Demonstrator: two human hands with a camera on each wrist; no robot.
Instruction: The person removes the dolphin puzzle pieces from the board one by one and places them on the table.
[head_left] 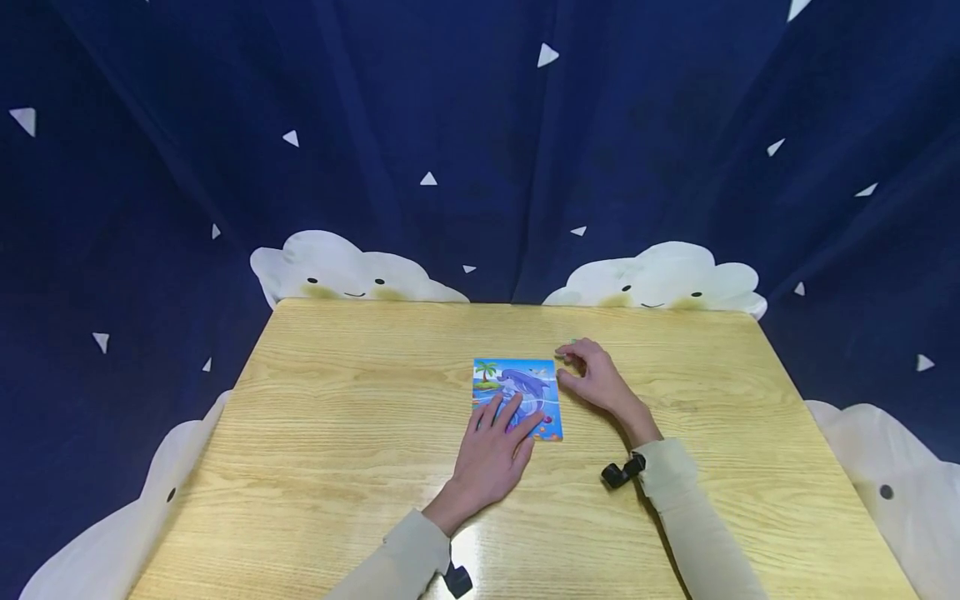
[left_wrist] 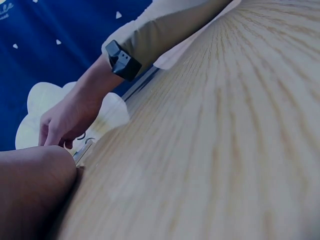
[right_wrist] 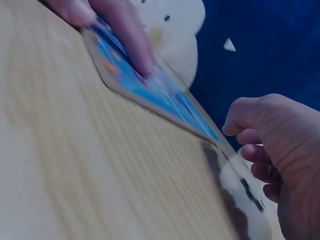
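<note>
A square picture board (head_left: 539, 375) with a dolphin, a palm tree and blue sea lies flat on the wooden table. Across its lower part rests my left hand (head_left: 491, 454), fingers spread and nearly straight. My right hand (head_left: 596, 379) hovers beside the board's upper right corner, fingers loosely bent and thumb apart from them. In the right wrist view, the board (right_wrist: 165, 102) shows a thin edge and rounded corner, and I see nothing held in the right hand (right_wrist: 285, 145). The left wrist view shows little of the left hand (left_wrist: 35, 185); its fingertips are hidden there.
The light wooden table (head_left: 337, 400) extends around the board on all sides. Behind it hangs a dark blue curtain (head_left: 465, 108) with white triangles and smiling clouds. Black wrist devices (head_left: 622, 472) sit on both sleeves.
</note>
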